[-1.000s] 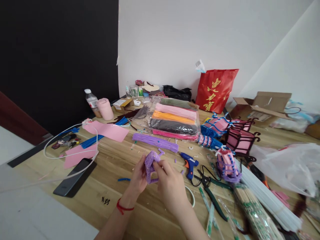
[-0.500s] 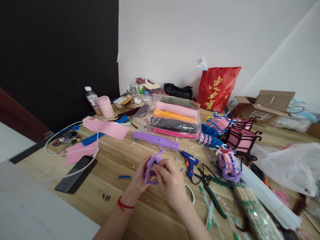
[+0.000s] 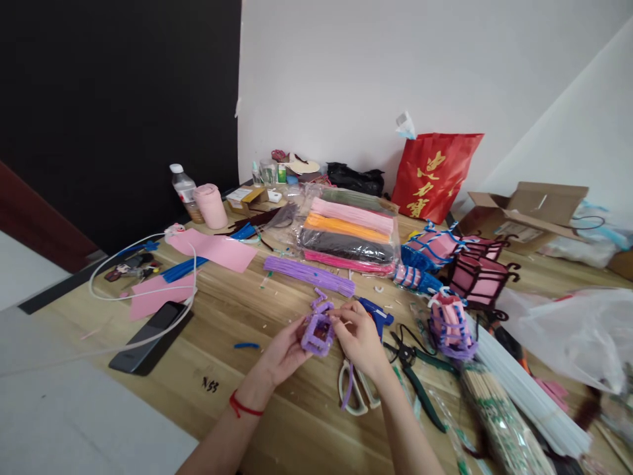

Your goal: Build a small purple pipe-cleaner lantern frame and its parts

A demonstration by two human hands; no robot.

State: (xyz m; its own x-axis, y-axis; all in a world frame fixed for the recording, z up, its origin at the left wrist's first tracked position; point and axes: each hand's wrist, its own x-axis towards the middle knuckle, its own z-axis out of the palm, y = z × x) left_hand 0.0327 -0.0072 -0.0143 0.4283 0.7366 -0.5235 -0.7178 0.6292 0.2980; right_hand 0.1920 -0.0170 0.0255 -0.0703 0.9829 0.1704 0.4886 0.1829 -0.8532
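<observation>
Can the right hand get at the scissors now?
Probably yes: the scissors lie close by the right hand; only a purple strip crosses one handle, though that hand is at the purple pipe-cleaner frame.

The person's bare left forearm (image 3: 225, 419) and right forearm (image 3: 405, 415) reached in from the lower edge of the view, angled toward each other. The left hand (image 3: 283, 354) was turned palm inward, its fingers extended in a light grip. Near its fingertips, the right hand (image 3: 360, 335) showed its back, fingers bent, thumb and fingertips drawn into a pinch.
</observation>
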